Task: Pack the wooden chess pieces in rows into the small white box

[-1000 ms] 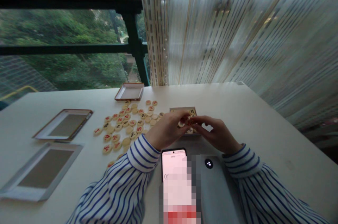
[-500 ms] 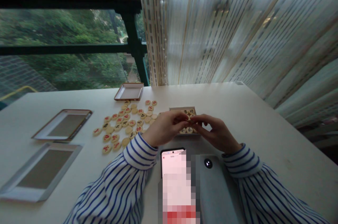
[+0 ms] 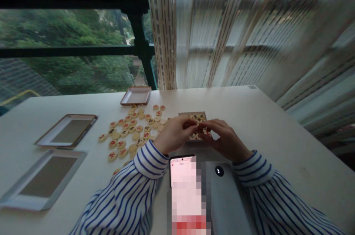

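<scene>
My left hand (image 3: 176, 133) reaches over the small open box (image 3: 183, 113), its thumb and index finger pinched together at what looks like a xiangqi piece, mostly hidden by the fingers. From the other side my right hand (image 3: 226, 139) bends its thumb and fingers around a xiangqi piece (image 3: 205, 131) with a red character, over the box's right part. Rows of round wooden pieces with black characters (image 3: 202, 116) lie in the box. Left of it, many loose xiangqi pieces (image 3: 135, 136) with red or black characters, some blank side up, are spread on the white table.
A phone (image 3: 183, 176) with a lit, partly blurred screen lies in front of me, beside a pale grey device (image 3: 227, 198). On the left rest a brown-edged tray (image 3: 66, 116), a grey-white tray (image 3: 79, 153) and, farther back, a small box lid (image 3: 135, 96). A curtain (image 3: 210, 43) hangs behind.
My right hand has drawn in slightly, its thumb lower, and a red-marked piece now shows at its fingers. My left hand has shifted only a little.
</scene>
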Motion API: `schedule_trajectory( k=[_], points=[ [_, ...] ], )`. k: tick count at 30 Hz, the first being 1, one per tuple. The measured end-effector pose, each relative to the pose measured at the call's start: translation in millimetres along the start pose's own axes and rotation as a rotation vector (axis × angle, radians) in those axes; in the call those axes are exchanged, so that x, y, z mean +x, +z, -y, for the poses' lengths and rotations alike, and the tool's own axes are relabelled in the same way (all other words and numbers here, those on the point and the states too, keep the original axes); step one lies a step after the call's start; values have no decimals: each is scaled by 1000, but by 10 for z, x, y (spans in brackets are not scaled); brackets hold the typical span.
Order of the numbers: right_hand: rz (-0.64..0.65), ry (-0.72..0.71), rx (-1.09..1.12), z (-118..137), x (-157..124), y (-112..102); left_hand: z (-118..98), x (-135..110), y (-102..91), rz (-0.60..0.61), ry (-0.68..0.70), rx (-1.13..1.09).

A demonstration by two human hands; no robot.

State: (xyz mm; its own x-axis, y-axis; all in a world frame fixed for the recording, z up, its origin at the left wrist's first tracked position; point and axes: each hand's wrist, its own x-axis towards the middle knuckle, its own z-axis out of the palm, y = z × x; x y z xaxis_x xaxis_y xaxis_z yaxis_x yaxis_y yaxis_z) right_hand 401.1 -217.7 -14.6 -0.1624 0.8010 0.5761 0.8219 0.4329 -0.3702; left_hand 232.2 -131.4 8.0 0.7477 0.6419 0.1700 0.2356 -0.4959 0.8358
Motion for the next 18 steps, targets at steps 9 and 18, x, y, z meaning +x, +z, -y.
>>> schedule_trajectory(
  k=[9, 18],
  points=[
    [49, 7, -39, 29, 16, -13, -64, -29, -10, -7, -21, 175],
    [76, 84, -3, -94, -22, 19, -30, -33, -133, -114, -96, 437]
  ],
)
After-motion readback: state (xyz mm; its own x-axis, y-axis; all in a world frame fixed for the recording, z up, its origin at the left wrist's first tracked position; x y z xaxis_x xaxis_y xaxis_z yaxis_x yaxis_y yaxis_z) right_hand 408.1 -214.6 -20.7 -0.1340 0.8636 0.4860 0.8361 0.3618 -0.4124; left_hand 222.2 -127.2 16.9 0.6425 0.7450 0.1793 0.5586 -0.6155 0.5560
